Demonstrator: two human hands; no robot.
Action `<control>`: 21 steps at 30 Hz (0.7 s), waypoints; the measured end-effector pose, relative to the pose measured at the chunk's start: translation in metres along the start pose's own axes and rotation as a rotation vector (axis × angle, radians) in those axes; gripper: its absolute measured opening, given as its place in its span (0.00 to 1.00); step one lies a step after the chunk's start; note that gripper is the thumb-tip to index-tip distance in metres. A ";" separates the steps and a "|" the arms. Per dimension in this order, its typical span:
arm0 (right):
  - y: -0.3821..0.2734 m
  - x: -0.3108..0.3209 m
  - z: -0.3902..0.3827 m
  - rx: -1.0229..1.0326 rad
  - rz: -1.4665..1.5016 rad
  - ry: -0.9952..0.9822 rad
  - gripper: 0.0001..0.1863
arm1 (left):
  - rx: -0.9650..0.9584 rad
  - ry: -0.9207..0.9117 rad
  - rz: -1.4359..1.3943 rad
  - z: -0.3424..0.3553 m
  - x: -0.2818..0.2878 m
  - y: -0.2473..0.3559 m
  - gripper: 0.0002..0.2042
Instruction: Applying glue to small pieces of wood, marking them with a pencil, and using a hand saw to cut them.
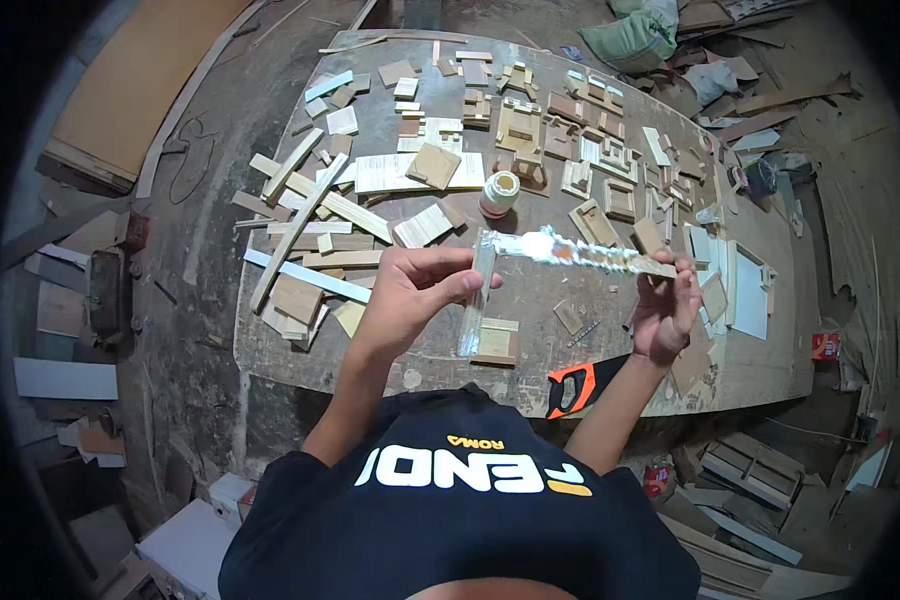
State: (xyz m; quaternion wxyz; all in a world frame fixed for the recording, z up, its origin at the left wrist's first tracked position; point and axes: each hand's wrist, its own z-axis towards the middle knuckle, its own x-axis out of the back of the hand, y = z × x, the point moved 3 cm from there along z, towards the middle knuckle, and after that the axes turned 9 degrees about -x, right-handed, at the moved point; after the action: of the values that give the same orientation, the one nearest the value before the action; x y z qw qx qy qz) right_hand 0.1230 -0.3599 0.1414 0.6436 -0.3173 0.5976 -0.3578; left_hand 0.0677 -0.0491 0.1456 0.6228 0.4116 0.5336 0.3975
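Hidden: the far end of the wooden strip (580, 254) sits under the right hand's fingers; a bright glare over its middle washes out the surface, so whether it is wrapped in clear tape or film cannot be told.
Hard to make out: the clear ribbon (478, 300) hanging below the left hand; it reads as tape or plastic, no more certain than that.
Left hand (415, 290): closed in a pinch, thumb and fingers gripping the near end of the strip together with the top of the ribbon.
Right hand (665, 310): fingers curled shut around the strip's other end, palm turned toward the person.
Strip: held level between both hands, above the table (390, 350), touching nothing else.
Ribbon's lower end: near a small wooden block (497, 342) just below the left hand.
Beyond the hands: a small white jar (499, 193) with a pale lid, standing upright among scattered wooden offcuts (310, 220).
Below the right hand: a handsaw handle (580, 385), orange and black, overhanging the table's near edge.
Cut off: the saw's blade cannot be seen.
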 end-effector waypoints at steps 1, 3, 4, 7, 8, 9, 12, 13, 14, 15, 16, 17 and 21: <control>-0.002 0.002 -0.003 0.002 0.004 -0.001 0.11 | -0.005 0.005 0.000 -0.001 -0.002 0.002 0.11; -0.007 0.004 -0.008 0.017 0.006 0.047 0.12 | -0.010 -0.003 0.007 -0.002 -0.003 0.004 0.11; -0.009 -0.002 -0.010 0.033 -0.057 0.134 0.14 | -0.009 -0.016 0.035 -0.003 -0.005 0.006 0.11; -0.008 -0.004 -0.014 0.045 -0.132 0.233 0.15 | -0.014 -0.020 0.054 -0.007 -0.007 0.007 0.11; -0.009 -0.007 -0.016 0.020 -0.120 0.232 0.16 | -0.025 -0.051 0.085 -0.008 -0.005 0.006 0.11; -0.009 -0.006 -0.017 0.022 -0.121 0.233 0.16 | -0.031 -0.083 0.111 -0.009 -0.006 0.007 0.11; -0.007 -0.005 -0.019 0.025 -0.127 0.325 0.17 | -0.055 -0.090 0.098 -0.009 -0.013 0.012 0.10; -0.006 -0.006 -0.020 0.026 -0.127 0.325 0.17 | -0.065 -0.104 0.097 -0.009 -0.014 0.012 0.10; -0.006 -0.007 -0.020 0.034 -0.149 0.335 0.17 | -0.074 -0.128 0.115 -0.010 -0.014 0.013 0.10; -0.005 -0.006 -0.021 0.042 -0.171 0.345 0.16 | -0.075 -0.128 0.114 -0.010 -0.014 0.013 0.10; -0.004 -0.006 -0.021 0.042 -0.172 0.344 0.16 | -0.071 -0.124 0.091 -0.010 -0.014 0.013 0.09; -0.005 -0.005 -0.022 0.077 -0.192 0.359 0.16 | -0.066 -0.120 0.068 -0.011 -0.014 0.012 0.09; -0.006 0.001 -0.027 0.143 -0.228 0.378 0.15 | -0.077 -0.054 0.095 -0.011 -0.018 0.012 0.09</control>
State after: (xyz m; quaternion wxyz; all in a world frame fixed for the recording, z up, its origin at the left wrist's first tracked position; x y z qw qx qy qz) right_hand 0.0952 -0.3631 0.1436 0.4965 -0.2635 0.6409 -0.5228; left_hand 0.0544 -0.0606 0.1621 0.6328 0.4229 0.4804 0.4357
